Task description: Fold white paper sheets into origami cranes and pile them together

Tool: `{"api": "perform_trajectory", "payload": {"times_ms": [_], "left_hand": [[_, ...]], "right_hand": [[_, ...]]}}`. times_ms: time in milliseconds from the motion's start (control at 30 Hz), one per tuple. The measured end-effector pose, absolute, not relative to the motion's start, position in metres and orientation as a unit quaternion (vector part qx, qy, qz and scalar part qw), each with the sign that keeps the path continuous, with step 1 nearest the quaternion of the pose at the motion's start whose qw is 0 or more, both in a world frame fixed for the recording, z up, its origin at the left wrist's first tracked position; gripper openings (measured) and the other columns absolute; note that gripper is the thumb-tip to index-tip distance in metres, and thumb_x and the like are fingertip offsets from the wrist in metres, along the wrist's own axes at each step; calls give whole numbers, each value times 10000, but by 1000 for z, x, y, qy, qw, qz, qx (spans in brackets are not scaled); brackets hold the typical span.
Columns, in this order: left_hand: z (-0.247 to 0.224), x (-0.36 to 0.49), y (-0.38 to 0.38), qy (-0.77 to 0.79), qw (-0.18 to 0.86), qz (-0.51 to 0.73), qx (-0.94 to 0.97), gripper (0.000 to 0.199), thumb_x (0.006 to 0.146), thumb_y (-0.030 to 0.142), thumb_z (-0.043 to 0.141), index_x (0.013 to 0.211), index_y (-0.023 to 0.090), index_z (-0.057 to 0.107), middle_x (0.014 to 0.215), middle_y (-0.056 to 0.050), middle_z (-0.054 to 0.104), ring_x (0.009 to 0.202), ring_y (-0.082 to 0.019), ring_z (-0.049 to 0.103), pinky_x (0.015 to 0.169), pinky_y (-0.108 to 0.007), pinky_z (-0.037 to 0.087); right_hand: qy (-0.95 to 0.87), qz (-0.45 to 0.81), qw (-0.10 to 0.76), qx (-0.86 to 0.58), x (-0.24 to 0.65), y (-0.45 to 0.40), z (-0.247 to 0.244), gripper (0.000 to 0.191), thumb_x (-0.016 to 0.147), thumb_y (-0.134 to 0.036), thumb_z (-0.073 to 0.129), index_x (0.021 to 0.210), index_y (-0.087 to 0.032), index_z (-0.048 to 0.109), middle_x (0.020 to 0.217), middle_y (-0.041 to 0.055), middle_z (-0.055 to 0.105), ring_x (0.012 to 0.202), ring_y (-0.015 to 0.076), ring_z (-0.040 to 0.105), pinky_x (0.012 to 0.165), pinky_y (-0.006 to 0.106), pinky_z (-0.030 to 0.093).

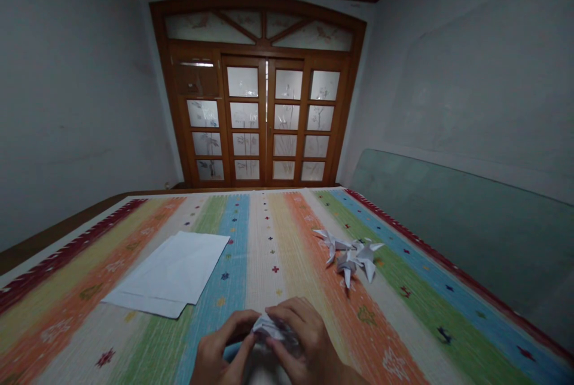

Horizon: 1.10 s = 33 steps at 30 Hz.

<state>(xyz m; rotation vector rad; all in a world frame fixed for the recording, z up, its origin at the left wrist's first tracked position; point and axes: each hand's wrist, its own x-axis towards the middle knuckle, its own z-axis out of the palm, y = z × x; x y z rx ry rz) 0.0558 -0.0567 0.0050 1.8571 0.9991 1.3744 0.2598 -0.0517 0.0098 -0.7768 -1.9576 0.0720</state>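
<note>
At the bottom centre, a small folded white paper (269,327) is held between both hands. My left hand (224,346) pinches its left side with thumb and forefinger. Around its right side are the curled fingers and thumb of my right hand (305,337), slightly blurred. White sheets of paper (174,268) lie in a loose stack on the striped tablecloth (264,241), left of the hands. Several folded white paper figures with pointed tips (350,253) sit close together on the cloth, farther away to the right.
A pale green backrest (448,211) runs along the right side of the table. Beyond the table's far edge stand wooden doors with glass panes (266,122), between plain walls.
</note>
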Motion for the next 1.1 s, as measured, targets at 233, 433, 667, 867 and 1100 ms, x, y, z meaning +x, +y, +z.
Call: {"api": "perform_trajectory", "payload": {"times_ms": [233, 433, 667, 867, 1100], "left_hand": [[-1, 55, -43, 416, 414, 586, 559, 230, 787, 372, 839, 845, 182, 724, 805, -35, 755, 786, -236, 769, 717, -265, 638], [-9, 58, -43, 399, 516, 569, 501, 395, 739, 307, 868, 1055, 222, 648, 816, -13, 738, 755, -213, 734, 673, -261, 604], [-1, 64, -47, 416, 500, 532, 542, 270, 711, 374, 865, 800, 184, 695, 766, -2, 645, 731, -201, 653, 620, -228, 535], [5, 64, -43, 428, 496, 553, 514, 368, 636, 436, 909, 744, 176, 673, 712, 1, 632, 685, -205, 635, 630, -262, 532], [0, 64, -44, 432, 486, 556, 518, 335, 653, 414, 893, 788, 184, 691, 754, -6, 659, 730, -218, 669, 673, -273, 568]], "right_hand": [[-780, 10, 532, -330, 260, -50, 10, 244, 863, -122, 567, 1094, -198, 592, 898, 76, 726, 777, 223, 688, 681, 326, 558], [-771, 46, 533, -345, 263, -47, 10, 204, 876, -64, 559, 1006, -199, 641, 887, 71, 710, 803, 220, 687, 704, 328, 573], [-745, 53, 559, -361, 264, -45, 10, 242, 882, -84, 586, 1077, -203, 664, 1027, 104, 693, 938, 241, 702, 803, 344, 602], [-699, 62, 587, -404, 263, -44, 8, 234, 871, -145, 659, 1093, -217, 644, 1038, 85, 651, 930, 239, 670, 767, 321, 589], [-695, 63, 584, -416, 262, -43, 6, 241, 877, -146, 632, 1103, -223, 669, 1041, 86, 625, 952, 253, 653, 801, 358, 589]]}}
